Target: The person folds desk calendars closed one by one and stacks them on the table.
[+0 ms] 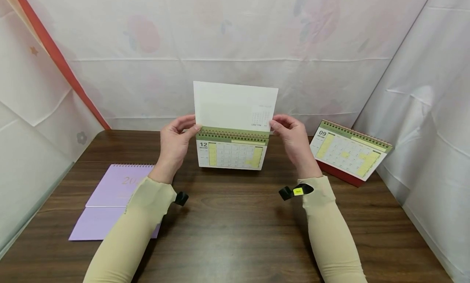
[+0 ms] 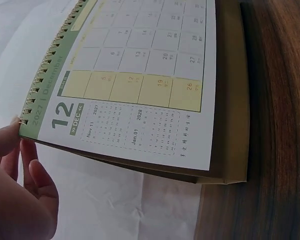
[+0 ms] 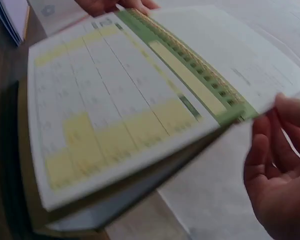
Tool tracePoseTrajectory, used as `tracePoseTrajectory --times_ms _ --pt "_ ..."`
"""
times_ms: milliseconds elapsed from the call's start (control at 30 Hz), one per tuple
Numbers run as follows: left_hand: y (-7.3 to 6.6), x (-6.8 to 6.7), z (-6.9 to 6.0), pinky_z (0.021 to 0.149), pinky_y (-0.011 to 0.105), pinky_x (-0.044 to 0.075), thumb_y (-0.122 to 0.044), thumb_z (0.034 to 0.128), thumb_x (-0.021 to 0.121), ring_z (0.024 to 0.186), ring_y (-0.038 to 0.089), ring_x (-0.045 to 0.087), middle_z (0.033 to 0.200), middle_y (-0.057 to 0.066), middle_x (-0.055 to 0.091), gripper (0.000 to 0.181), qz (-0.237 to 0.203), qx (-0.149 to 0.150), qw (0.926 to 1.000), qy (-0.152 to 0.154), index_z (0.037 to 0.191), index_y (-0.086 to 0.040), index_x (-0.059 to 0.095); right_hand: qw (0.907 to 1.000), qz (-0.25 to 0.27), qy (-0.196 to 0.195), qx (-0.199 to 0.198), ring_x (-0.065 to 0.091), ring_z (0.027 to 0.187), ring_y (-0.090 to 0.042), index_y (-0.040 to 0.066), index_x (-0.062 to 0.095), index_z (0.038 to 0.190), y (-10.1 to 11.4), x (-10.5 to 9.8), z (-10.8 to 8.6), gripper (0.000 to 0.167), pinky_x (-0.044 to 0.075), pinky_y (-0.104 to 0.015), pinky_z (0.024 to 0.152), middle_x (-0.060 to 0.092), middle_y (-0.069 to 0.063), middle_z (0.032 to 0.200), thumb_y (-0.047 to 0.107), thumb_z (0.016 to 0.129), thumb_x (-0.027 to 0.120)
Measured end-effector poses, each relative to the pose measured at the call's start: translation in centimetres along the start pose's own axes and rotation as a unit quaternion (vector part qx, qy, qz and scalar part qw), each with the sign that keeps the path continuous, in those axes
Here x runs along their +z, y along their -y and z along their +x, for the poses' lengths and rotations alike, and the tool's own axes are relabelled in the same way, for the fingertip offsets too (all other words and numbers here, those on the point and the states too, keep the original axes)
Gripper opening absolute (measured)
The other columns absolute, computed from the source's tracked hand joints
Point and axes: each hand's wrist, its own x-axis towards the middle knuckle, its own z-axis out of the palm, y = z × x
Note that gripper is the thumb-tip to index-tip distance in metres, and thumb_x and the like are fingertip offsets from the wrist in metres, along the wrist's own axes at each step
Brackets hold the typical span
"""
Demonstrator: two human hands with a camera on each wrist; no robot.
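A green-topped desk calendar (image 1: 231, 154) showing month 12 stands at the table's middle back, a white page (image 1: 235, 105) raised above its spiral binding. My left hand (image 1: 175, 142) pinches the calendar's left end at the binding; in the left wrist view the thumb of that hand (image 2: 25, 185) is at the corner of the calendar (image 2: 135, 75). With thumb and fingers, my right hand (image 1: 293, 142) pinches the raised page's lower right edge. The right wrist view shows this hand (image 3: 285, 165) on the page (image 3: 230, 50), just beyond the binding.
A purple calendar (image 1: 106, 221) lies at the left of the brown table (image 1: 227, 234), partly behind my left forearm. Another green-topped calendar (image 1: 349, 154), showing month 09 on a red base, stands at the right. White patterned curtains (image 1: 235, 38) hang behind and at both sides.
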Motion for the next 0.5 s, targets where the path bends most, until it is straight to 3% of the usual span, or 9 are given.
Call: tracePoseTrajectory --times_ms 100,267,367,500 --pt "-0.1 0.0 -0.1 0.081 0.025 0.053 0.000 0.0847 0.078 0.093 0.015 0.067 0.094 -0.003 0.074 0.024 0.004 0.011 0.9999 -0.005 0.108 -0.005 0.075 0.9948 -0.086 0.051 -0.019 0.061 0.086 -0.022 0.002 0.072 0.104 0.6 -1.0 -0.2 0.013 0.050 -0.028 0.074 0.068 -0.002 0.092 0.009 0.092 0.072" --pt "-0.3 0.0 -0.3 0.079 0.023 0.054 0.000 0.0832 0.080 0.092 0.014 0.067 0.092 -0.001 0.074 0.023 0.004 0.020 0.9998 -0.008 0.105 -0.007 0.077 0.9711 -0.209 0.105 -0.046 0.062 0.091 -0.019 0.000 0.074 0.111 1.3 -2.0 -0.4 0.025 0.049 -0.028 0.076 0.073 -0.006 0.102 0.015 0.091 0.075" --pt "-0.3 -0.1 -0.4 0.078 0.023 0.054 0.000 0.0827 0.080 0.091 0.013 0.067 0.092 -0.001 0.074 0.022 0.000 0.025 0.9997 -0.007 0.103 -0.008 0.077 0.9630 -0.240 0.112 -0.051 0.063 0.092 -0.019 0.003 0.075 0.110 1.5 -2.0 -0.5 0.025 0.049 -0.029 0.075 0.073 -0.009 0.104 0.019 0.092 0.075" --pt "-0.6 -0.3 -0.4 0.079 0.024 0.054 0.000 0.0827 0.080 0.091 0.014 0.067 0.092 -0.001 0.074 0.020 -0.011 0.027 0.9996 0.002 0.101 -0.008 0.078 0.9653 -0.234 0.104 -0.051 0.065 0.091 -0.018 0.002 0.075 0.110 1.6 -1.9 -0.7 0.023 0.052 -0.034 0.078 0.073 -0.010 0.105 0.018 0.093 0.074"
